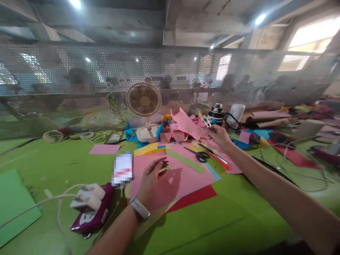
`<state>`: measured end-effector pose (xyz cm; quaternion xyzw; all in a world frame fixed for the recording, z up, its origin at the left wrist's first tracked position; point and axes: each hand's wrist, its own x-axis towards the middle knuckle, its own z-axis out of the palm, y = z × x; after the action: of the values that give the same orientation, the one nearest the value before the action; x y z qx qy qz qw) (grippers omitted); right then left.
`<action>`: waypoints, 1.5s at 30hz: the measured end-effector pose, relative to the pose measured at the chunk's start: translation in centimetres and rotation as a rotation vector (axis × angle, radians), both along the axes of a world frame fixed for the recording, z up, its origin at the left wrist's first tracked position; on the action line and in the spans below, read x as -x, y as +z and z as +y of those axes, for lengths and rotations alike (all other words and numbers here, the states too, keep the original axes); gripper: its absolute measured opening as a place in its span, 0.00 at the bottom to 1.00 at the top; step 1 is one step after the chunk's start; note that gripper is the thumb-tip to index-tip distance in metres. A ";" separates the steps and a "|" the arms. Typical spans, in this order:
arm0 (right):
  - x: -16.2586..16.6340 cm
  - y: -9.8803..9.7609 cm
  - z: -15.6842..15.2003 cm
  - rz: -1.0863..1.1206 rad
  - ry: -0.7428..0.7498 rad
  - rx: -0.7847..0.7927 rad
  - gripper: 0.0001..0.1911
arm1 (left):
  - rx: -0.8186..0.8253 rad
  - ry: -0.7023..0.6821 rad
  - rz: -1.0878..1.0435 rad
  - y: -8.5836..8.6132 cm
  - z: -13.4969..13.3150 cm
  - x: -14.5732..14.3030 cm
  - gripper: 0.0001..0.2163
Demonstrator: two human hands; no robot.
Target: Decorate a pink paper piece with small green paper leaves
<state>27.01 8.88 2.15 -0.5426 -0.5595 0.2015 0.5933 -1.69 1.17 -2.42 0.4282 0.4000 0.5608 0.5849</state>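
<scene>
My left hand (152, 179), with a pale watch band (140, 208) at the wrist, hovers or rests over a large pink paper sheet (190, 182). Its fingers are loosely curled and apart, with nothing visible in them. Farther off, my right hand (219, 137) pinches what look like slim pale tweezers (207, 122), tips upward. Just left of it, a pink piece with small green marks (187, 124) leans on a heap of crumpled paper (172, 136). Between the hands lie black scissors (200, 156), a red-and-silver cutter (219, 159) and a light-green paper strip (186, 160).
A small fan (143, 100) stands behind the sheets, before a perforated metal screen (103, 71). On the left are a phone with a blurred screen (122, 168), a purple power strip (91, 217) with cables, and tape rolls (54, 136). A black-topped bottle (216, 114) stands behind my right hand.
</scene>
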 end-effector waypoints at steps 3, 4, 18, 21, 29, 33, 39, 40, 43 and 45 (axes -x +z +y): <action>-0.8 0.1 1.2 -0.025 0.008 0.026 0.15 | 0.017 0.001 0.015 0.2 0.0 0.0 0.14; -0.6 0.1 1.5 -0.032 0.026 0.038 0.16 | 0.024 0.005 0.009 0.2 0.0 0.0 0.14; 6.7 4.6 12.3 -0.115 0.028 -0.097 0.13 | 0.057 -0.009 0.068 0.2 0.1 0.8 0.14; 6.7 4.3 13.7 -0.123 -0.013 -0.096 0.12 | 0.060 -0.007 0.050 0.4 0.3 0.8 0.14; 7.1 0.6 7.7 -0.181 0.063 0.028 0.16 | 0.049 0.043 0.030 0.2 0.7 0.7 0.14; 7.1 -1.6 2.0 -0.324 0.208 0.150 0.20 | 0.013 0.052 0.022 0.1 0.6 0.5 0.14; 5.7 -4.4 -3.8 -0.585 0.252 0.232 0.18 | -0.036 0.099 0.036 0.4 0.4 0.3 0.13; 5.5 -4.6 -4.2 -0.631 0.233 0.232 0.17 | -0.060 0.106 0.045 0.4 0.5 0.3 0.13; 4.9 -5.0 -5.1 -0.752 0.155 0.229 0.15 | -0.124 0.195 0.106 0.7 0.8 0.6 0.13; 4.6 -4.9 -5.3 -0.808 0.114 0.231 0.15 | -0.219 0.214 0.266 0.8 1.0 0.8 0.15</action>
<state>22.37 3.59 -2.80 -0.6091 -0.7498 0.0666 0.2496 -2.44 2.17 -1.58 0.5147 0.4537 0.5982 0.4140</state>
